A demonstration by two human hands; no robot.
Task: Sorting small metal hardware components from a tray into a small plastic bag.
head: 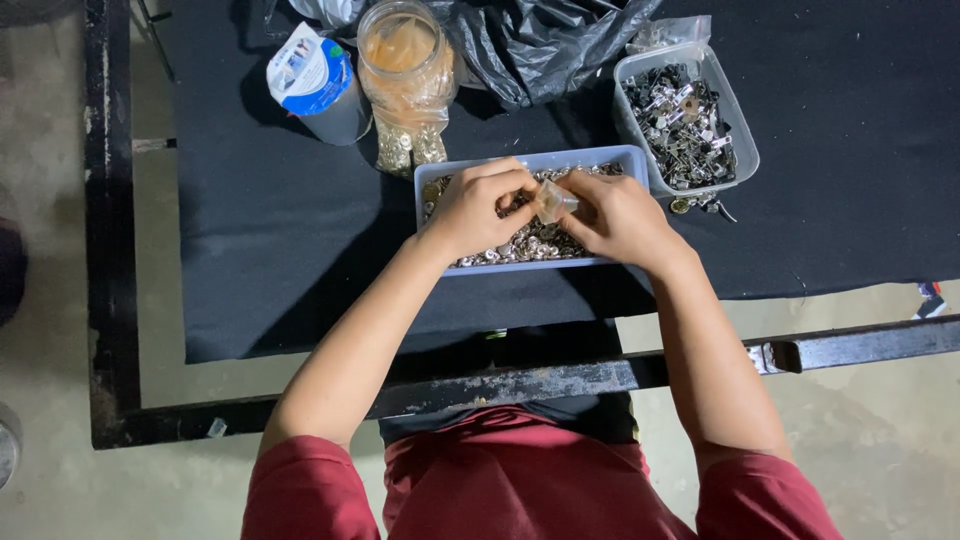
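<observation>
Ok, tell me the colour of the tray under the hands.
Pale blue tray, filled with small silvery metal parts; the head view shows it.

A black cloth-covered table (280, 250) with a worn black metal frame (110, 300) fills the upper frame. On it: a blue-grey tray of small metal parts (530, 258) at centre, a clear tub of clips (686, 120) upper right, a plastic jar (405, 75), a tipped cup (318, 85) and a black bag (545, 40) along the top.

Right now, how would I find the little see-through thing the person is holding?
Start at the black cloth covering the table, then find the pale blue tray full of small shiny metal pieces in the middle. Both hands meet above it, the left hand and the right hand. Between their fingertips sits the small clear piece, see-through rather than metal like the bits below.
</observation>
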